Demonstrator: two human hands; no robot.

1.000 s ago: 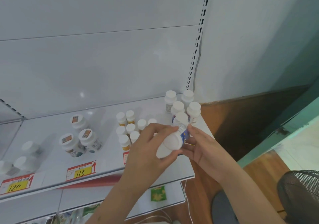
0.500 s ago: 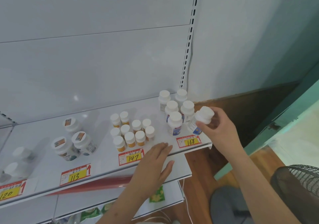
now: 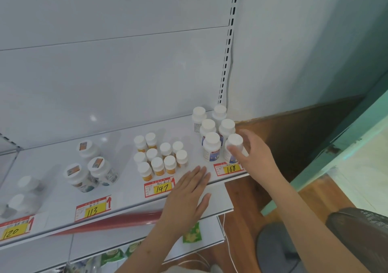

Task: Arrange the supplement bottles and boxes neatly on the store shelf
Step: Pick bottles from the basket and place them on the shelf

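Right hand [image 3: 249, 153] curled round a white-capped plastic supplement bottle with a blue label [image 3: 233, 149], thumb across its front, fingers behind. Bottle upright at the front right corner of the white metal store shelf [image 3: 126, 186], just above the yellow price tag marked 168 [image 3: 230, 168], and just beside a matching white bottle [image 3: 212, 146] on its left. Four more tall white bottles [image 3: 214, 121] lined up in two rows behind this pair, toward the shelf's back right corner.

Left hand [image 3: 189, 197] flat and palm down, fingers straight and together, resting on the front edge of the shelf, between the tag marked 147 [image 3: 160, 187] and the 168 tag; gripping nothing.

Cluster of small white-capped orange-bottomed bottles [image 3: 159, 155] standing mid-shelf, behind the 147 tag. Three wide white jars with picture stickers on their lids [image 3: 90, 167] further left, behind the tag marked 113 [image 3: 93, 209]. Blurred white jars [image 3: 23, 195] at the shelf's left end.
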